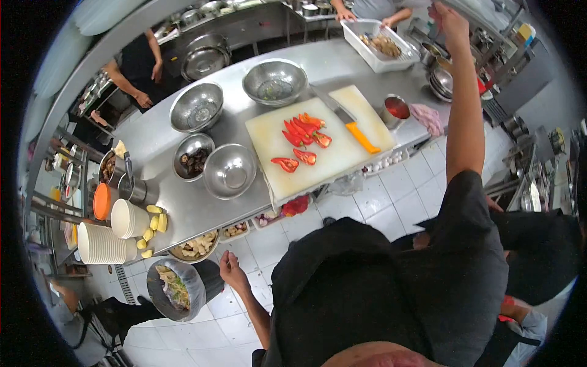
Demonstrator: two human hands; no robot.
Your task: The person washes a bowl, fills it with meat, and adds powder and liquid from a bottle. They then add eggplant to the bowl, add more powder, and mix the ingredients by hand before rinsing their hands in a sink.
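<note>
My left hand [231, 269] hangs loosely off the front of the steel table, fingers a little bent and nothing in them, near a lined waste bin [197, 284]. High at the right, my right hand [451, 25] is raised at the shelf edge; its fingers are partly hidden, and I cannot tell what they hold. Before me, red pepper pieces [299, 131] lie on a white cutting board [275, 183]. A knife with a yellow handle [362, 137] rests across the board's right part.
Steel bowls [230, 171] stand left of the board, one with dark pieces [194, 161]. Farther left are stacked white tubs [101, 243] and peeled yellow pieces [160, 222]. A metal cup [393, 111] and pink cloth [427, 118] sit right. Co-workers stand around; one handles a white tub [382, 63].
</note>
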